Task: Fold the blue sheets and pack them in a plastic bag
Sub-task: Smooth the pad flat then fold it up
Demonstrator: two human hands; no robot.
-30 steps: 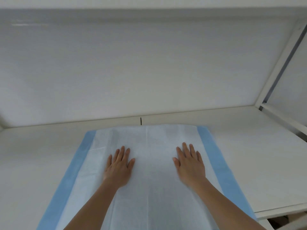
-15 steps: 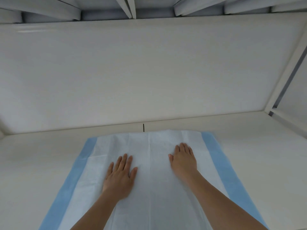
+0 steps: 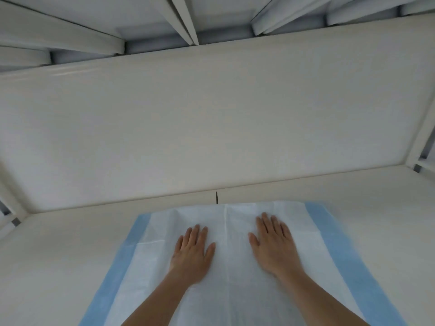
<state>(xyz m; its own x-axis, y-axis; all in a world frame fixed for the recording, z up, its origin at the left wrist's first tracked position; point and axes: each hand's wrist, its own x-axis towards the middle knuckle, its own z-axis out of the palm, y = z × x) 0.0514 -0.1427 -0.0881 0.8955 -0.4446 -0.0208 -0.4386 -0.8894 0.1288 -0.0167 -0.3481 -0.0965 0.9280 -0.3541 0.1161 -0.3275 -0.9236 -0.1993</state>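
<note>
A blue-edged sheet (image 3: pixel 235 267) lies on a white table (image 3: pixel 58 255) at 6 o'clock. Left hand (image 3: pixel 191 252) and right hand (image 3: pixel 274 245) press it, fingers flat, gripping nothing.

A white table (image 3: pixel 388 243) meets a white back panel (image 3: pixel 211 128) under overhead beams (image 3: pixel 186 20).

My 1 head camera is looking forward and down from above my forearms, facing the white back panel (image 3: pixel 211 128) of the work surface (image 3: pixel 58 255). It is sitting close over my left hand (image 3: pixel 191 252) and right hand (image 3: pixel 273 245), both filling the lower middle, while its wide angle is also catching the white beams (image 3: pixel 183 17) overhead. No 2nd view is sharing this scene.
</note>
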